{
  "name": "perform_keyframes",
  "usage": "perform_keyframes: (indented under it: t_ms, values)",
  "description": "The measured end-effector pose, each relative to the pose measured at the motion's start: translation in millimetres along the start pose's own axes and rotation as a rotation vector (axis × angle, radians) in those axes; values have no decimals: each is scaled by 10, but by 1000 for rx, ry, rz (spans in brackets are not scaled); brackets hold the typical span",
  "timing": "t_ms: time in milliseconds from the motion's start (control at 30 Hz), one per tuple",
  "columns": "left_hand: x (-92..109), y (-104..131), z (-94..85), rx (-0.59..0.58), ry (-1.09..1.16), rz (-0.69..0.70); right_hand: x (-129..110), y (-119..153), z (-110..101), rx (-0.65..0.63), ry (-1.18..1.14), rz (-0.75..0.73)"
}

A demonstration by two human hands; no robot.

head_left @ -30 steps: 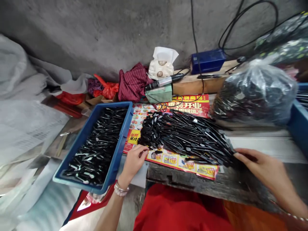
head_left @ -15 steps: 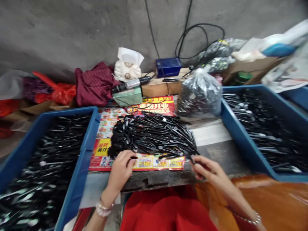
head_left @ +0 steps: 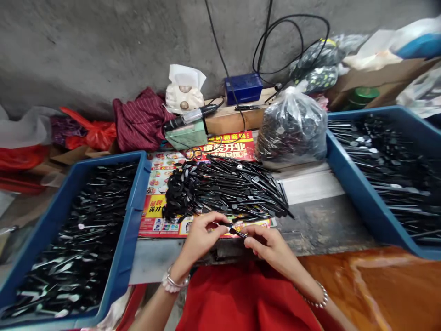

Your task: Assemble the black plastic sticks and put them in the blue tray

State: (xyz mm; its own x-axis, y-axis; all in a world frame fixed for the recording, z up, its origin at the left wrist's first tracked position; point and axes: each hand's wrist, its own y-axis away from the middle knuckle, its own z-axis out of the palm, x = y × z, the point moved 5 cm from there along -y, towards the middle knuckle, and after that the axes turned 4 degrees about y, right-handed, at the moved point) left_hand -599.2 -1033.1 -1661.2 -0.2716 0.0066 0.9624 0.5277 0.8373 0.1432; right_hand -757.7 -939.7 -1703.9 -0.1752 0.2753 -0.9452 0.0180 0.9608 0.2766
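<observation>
My left hand (head_left: pixel 204 235) is closed in a pinch on a small dark piece (head_left: pixel 225 224), too small to name. Close beside it, my right hand (head_left: pixel 270 246) grips a thin black stick with a flattened, rounded end (head_left: pixel 238 233) that points at the left fingertips. Whether the two pieces touch I cannot tell. Just beyond both hands lies a heap of similar black sticks (head_left: pixel 230 188), most with their flat ends to the left. Under the heap is a colourful printed leaflet (head_left: pixel 151 225).
Blue trays of black sticks stand at left (head_left: pixel 126 230) and right (head_left: pixel 347 184). Behind the heap are a tied clear bag (head_left: pixel 292 128), a corded cylindrical tool (head_left: pixel 191 117) on a green box (head_left: pixel 189 135), a tissue pack (head_left: pixel 184 92) and a blue box (head_left: pixel 244 88). Cables hang along the wall.
Both hands have come together in front of the heap: the left moved right, the right moved left with the black stick. The view has shifted slightly.
</observation>
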Motion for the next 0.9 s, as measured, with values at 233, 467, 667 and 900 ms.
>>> perform_keyframes:
  t_ms: [233, 467, 667, 900]
  values:
    - [-114, 26, 236, -44, 186, -112, 30, -17, -4, -53, -277, 135]
    - [-163, 68, 173, 81, 227, -94, 108, -16, -23, -105, -571, 180]
    - [-191, 54, 208, 21, 301, -145, 126, -36, -104, 109, -570, 108]
    - [-135, 4, 115, 3, 228, -116, -57, 3, -231, 45, -240, -56]
